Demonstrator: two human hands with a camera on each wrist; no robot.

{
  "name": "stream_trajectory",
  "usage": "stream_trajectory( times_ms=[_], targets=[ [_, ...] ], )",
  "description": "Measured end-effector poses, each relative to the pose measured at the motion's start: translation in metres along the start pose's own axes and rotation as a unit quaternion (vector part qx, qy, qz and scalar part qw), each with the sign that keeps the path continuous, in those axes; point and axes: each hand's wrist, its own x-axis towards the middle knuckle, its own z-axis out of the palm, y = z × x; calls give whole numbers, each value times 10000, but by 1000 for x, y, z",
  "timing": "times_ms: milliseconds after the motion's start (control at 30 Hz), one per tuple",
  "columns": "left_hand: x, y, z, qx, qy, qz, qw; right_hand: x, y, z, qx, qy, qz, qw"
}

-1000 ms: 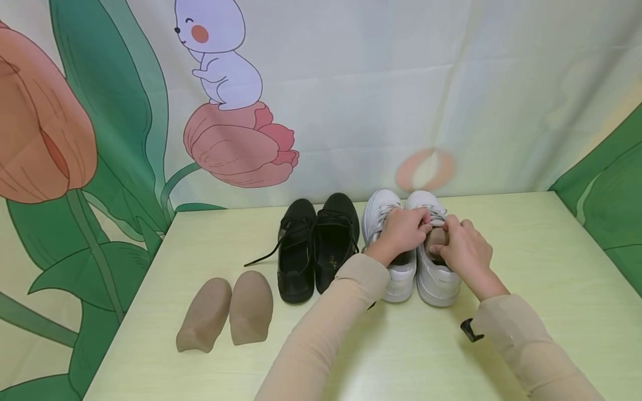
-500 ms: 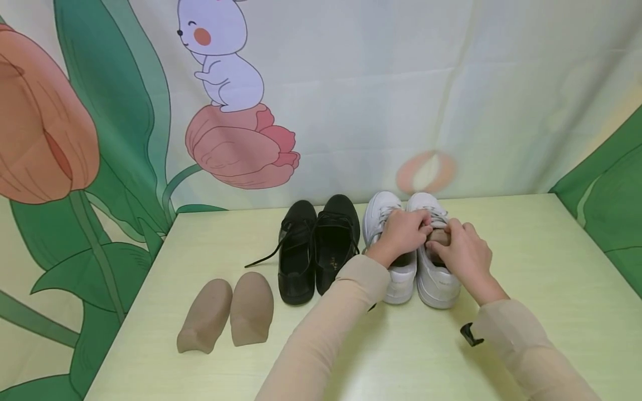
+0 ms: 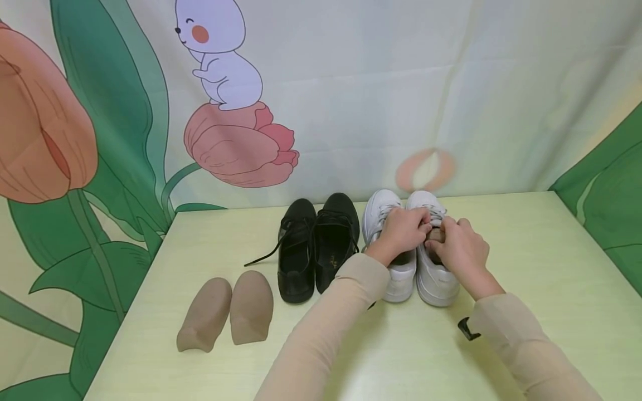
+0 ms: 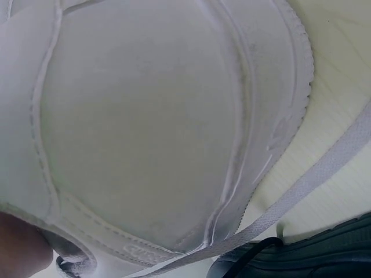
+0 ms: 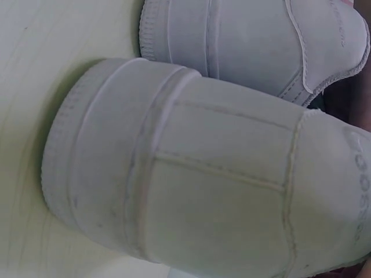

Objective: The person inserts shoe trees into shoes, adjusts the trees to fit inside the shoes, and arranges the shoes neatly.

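Two white sneakers stand side by side, toes away from me. At the mouth of the right white sneaker, my left hand pinches the tongue and lace area, its forearm crossing over the left white sneaker. My right hand holds a brown shoe insert in that same opening, the thumb reaching inside. Most of this insert is hidden by the shoe and fingers. In the left wrist view a white sneaker's side fills the picture. The right wrist view shows a white heel up close.
A pair of black shoes stands left of the sneakers, one loose black lace trailing left. Two more brown inserts lie at the table's left. The pale table meets a printed cloth backdrop behind the shoes.
The brown insert sits deeper in the right white sneaker, with less of it showing. My right hand has shifted slightly; my left hand stays at the tongue.
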Motion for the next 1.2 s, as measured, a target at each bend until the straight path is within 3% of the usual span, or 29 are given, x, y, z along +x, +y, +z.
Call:
stream_trajectory(
  times_ms=[433,700,900,1200],
  targets=[
    [-2,1,-1,-10,-33,11,10000,-2,4,2,21,118,-57,9999],
    [-2,2,-2,79,-4,16,10000,-1,6,5,296,491,71,9983],
    [-1,1,-1,74,35,58,9999,0,5,3,221,301,342,9987],
    [-1,2,-1,88,-27,-15,10000,1,4,3,-142,428,26,9990]
  ],
)
